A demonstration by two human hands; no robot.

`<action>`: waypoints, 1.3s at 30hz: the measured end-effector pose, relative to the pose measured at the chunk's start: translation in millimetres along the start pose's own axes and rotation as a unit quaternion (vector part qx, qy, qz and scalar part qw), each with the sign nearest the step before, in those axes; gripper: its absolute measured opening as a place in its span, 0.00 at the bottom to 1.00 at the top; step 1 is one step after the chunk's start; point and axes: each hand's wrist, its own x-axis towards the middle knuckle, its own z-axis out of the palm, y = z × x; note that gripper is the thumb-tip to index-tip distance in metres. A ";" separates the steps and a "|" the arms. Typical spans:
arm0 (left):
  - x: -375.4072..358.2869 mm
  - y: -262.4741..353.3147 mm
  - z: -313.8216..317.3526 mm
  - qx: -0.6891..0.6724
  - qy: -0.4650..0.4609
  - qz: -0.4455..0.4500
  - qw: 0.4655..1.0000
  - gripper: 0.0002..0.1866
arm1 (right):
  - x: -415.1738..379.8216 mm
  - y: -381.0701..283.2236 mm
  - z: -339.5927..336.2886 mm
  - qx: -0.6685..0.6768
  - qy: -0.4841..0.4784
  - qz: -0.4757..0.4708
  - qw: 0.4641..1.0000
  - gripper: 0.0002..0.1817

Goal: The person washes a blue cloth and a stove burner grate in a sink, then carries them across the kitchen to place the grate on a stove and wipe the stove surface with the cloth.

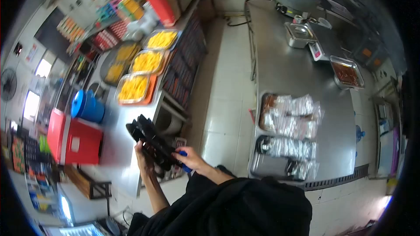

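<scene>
Both my hands are at the corner of the left counter (118,135), low in the view. A bundle of long, glossy black pieces (152,137) rests in my left hand (143,161), whose fingers close around its lower side. My right hand (192,159) is at the bundle's near end, closed around a small bright blue thing (187,167); I cannot tell what kind of thing it is. Just beyond the bundle, a metal tray of yellow strips (133,88) sits on an orange board (151,91).
Two more trays of yellow strips (148,61) (162,39) stand farther along. A red cooler (76,137) and blue lidded pot (89,107) are at left. Across a tiled aisle (225,105), the steel counter (288,70) bears trays of clear-wrapped packs (291,147) and a scale (316,51).
</scene>
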 end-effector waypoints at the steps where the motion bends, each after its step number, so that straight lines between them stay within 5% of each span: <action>1: 22.2 3.6 22.0 0.005 0.000 -0.010 1.000 0.19 | 21.5 -11.7 -11.4 0.011 0.023 0.034 0.999 0.11; 5: 133.9 -8.6 76.7 0.027 -0.043 -0.059 0.997 0.19 | 116.6 -35.4 -65.6 -0.008 0.046 0.018 0.999 0.11; 7: 197.5 -18.9 107.4 0.018 -0.100 -0.068 0.992 0.28 | 175.1 -37.8 -95.6 -0.005 0.067 0.032 0.997 0.11; 8: 217.6 -19.1 137.1 -0.014 -0.062 -0.110 0.992 0.19 | 205.2 -35.0 -111.0 -0.037 0.089 -0.016 0.995 0.11; 9: 255.5 -25.8 138.1 -0.007 -0.148 -0.101 0.984 0.20 | 233.8 -36.0 -124.6 -0.071 0.110 -0.064 0.989 0.10; 11: 282.0 -9.5 215.7 -0.050 -0.107 -0.051 0.992 0.22 | 287.7 -57.5 -161.6 -0.113 0.135 -0.055 0.983 0.11; 12: 341.1 -41.1 204.3 -0.130 -0.175 -0.138 0.966 0.23 | 308.8 -76.5 -177.1 -0.133 0.162 -0.056 0.976 0.12; 15: 392.3 -12.5 292.1 -0.087 -0.234 -0.152 0.956 0.20 | 372.7 -116.7 -233.1 -0.174 0.243 -0.081 0.951 0.12; 17: 444.3 -16.5 335.3 0.043 -0.252 -0.050 0.965 0.19 | 410.9 -139.5 -274.7 -0.256 0.295 -0.122 0.912 0.11; 20: 545.5 -42.0 392.8 0.145 -0.238 -0.166 0.946 0.19 | 462.8 -177.1 -336.4 -0.321 0.389 -0.192 0.842 0.08; 21: 552.9 -41.3 439.3 0.109 -0.174 -0.115 0.972 0.20 | 482.4 -187.8 -358.9 -0.349 0.412 -0.221 0.813 0.07; 22: 593.3 -44.9 448.4 0.255 -0.205 -0.147 0.933 0.26 | 499.3 -202.7 -379.9 -0.353 0.423 -0.220 0.805 0.07; 23: 593.4 -32.3 486.1 0.261 -0.226 -0.073 0.936 0.31 | 517.2 -219.5 -401.2 -0.359 0.434 -0.221 0.796 0.06; 27: 695.0 -44.2 570.2 0.486 -0.277 -0.131 0.819 0.39 | 596.8 -268.1 -495.5 -0.404 0.453 -0.228 0.762 0.06; 29: 743.3 -65.7 609.9 0.498 -0.263 -0.066 0.824 0.39 | 640.8 -295.6 -537.3 -0.419 0.475 -0.255 0.731 0.05; 30: 756.5 -67.8 634.1 0.433 -0.263 -0.058 0.860 0.38 | 664.2 -308.6 -557.2 -0.411 0.484 -0.277 0.721 0.05; 31: 779.3 -60.0 659.0 0.394 -0.327 -0.145 0.846 0.37 | 689.2 -320.5 -576.7 -0.409 0.487 -0.276 0.720 0.05; 34: 803.4 -32.5 735.4 0.449 -0.309 -0.124 0.829 0.29 | 757.9 -352.5 -636.3 -0.417 0.524 -0.272 0.691 0.05; 36: 863.5 -60.6 759.1 0.358 -0.314 -0.041 0.878 0.20 | 802.4 -373.1 -678.0 -0.416 0.545 -0.274 0.674 0.05; 39: 955.4 -85.8 804.2 0.402 -0.337 -0.080 0.848 0.18 | 859.8 -396.9 -742.6 -0.429 0.588 -0.275 0.629 0.05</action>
